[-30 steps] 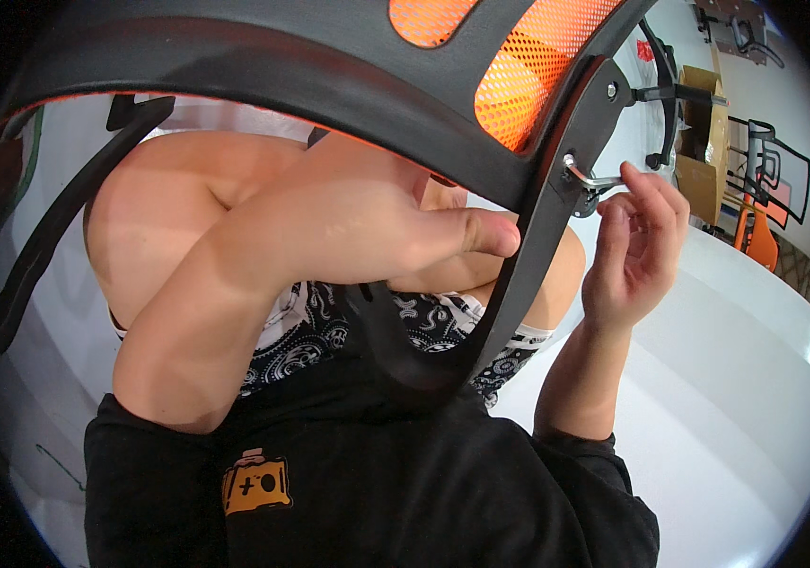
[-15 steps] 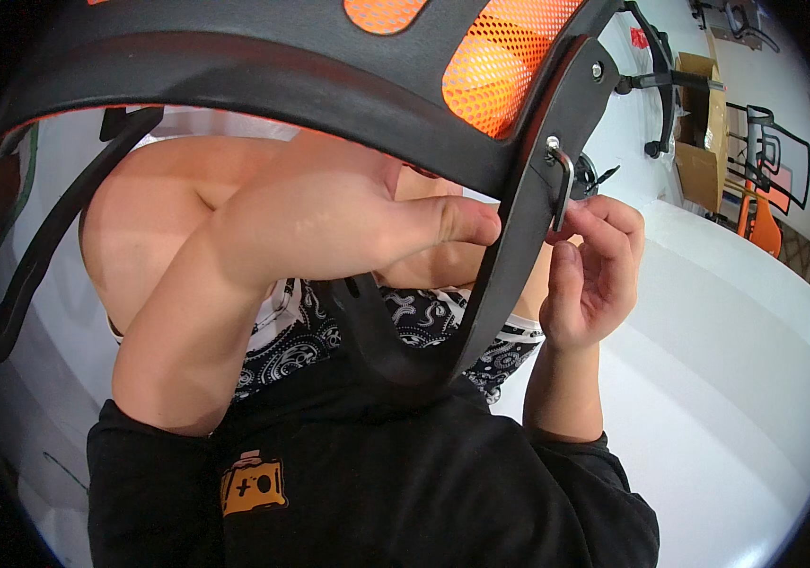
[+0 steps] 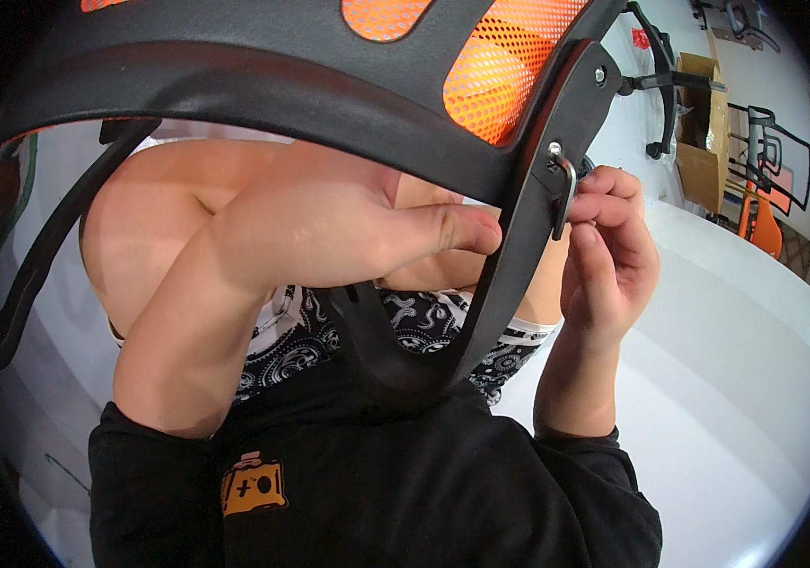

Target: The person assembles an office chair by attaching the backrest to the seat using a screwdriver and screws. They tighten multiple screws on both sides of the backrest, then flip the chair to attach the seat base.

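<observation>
A black chair backrest frame [image 3: 263, 80] with orange mesh [image 3: 495, 80] lies across my lap, tilted. A curved black armrest [image 3: 504, 275] is set against its right side, with one bolt [image 3: 599, 76] near its upper end. My left hand [image 3: 367, 222] reaches under the frame and grips the armrest, thumb pressed on its inner edge; its other fingers are mostly hidden. An L-shaped hex key [image 3: 566, 204] sits at a second bolt lower down, its long arm hanging downward. My right hand [image 3: 618, 251], fingers curled, has its fingertips at that long arm.
Another curved black armrest [image 3: 41, 256] stands out at the left. To the right are a white surface [image 3: 708, 379], an open cardboard box [image 3: 703, 142], a black chair base [image 3: 665, 80] and a chair frame with orange parts [image 3: 765, 189].
My right hand has shifted slightly right, and its fingers have moved from the key's lower end to beside its long arm. The key has turned a little. My left hand stays put.
</observation>
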Demonstrator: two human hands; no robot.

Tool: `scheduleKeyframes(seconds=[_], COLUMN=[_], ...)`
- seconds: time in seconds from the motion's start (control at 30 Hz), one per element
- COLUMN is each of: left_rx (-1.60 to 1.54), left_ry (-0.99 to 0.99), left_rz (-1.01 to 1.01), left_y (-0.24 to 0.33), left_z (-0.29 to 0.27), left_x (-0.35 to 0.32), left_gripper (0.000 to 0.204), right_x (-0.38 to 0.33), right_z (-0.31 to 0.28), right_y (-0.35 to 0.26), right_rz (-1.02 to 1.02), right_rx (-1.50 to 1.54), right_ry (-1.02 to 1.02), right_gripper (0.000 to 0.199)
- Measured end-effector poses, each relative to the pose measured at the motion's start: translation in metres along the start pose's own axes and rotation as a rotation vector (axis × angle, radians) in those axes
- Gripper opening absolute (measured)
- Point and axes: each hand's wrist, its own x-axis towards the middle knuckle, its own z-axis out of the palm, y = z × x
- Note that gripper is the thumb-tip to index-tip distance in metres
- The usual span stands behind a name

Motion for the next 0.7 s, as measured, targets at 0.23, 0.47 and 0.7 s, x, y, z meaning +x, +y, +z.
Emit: scheduleKeyframes(seconds=[0.23, 0.47, 0.7], left_rx=[-0.101, -0.378, -0.396], left_ry=[0.005, -0.013, 0.029], left_rz=[-0.167, -0.445, -0.48], left_y=[0.009, 0.016, 0.017], left_z=[0.002, 0.003, 0.006], left_x=[0.0, 0.001, -0.003], left_gripper=[0.036, 0.035, 0.035], right_x=[0.021, 0.037, 0.049], right_z=[-0.013, -0.029, -0.029], right_y=[-0.001, -0.019, -0.023], right_rz=[-0.381, -0.798, -0.859], right_rx=[-0.387, -0.854, -0.815], right_ry=[-0.116, -0.378, -0.497], right_gripper=[0.022, 0.021, 0.016])
